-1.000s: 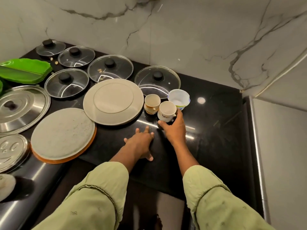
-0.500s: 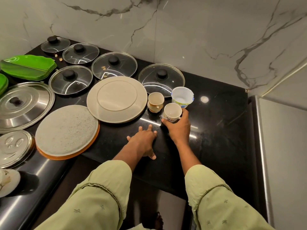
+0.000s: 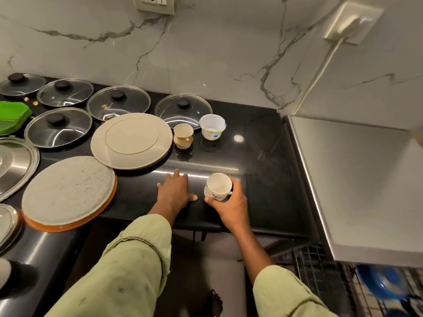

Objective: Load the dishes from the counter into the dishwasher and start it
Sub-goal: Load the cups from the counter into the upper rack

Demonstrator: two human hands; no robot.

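Cup in hand now: my right hand [image 3: 229,202] has drawn the small white ceramic cup with a dark motif [image 3: 218,186] away from the tan cup [image 3: 183,135] and the white plastic tub [image 3: 212,126], fingers wrapped round its side, holding it near the black counter's [image 3: 263,156] front edge. My left hand [image 3: 175,193] stays flat, fingers spread (just bracing). Next, I judge, comes the wire dishwasher rack [image 3: 320,266] at lower right; plates and lids wait.
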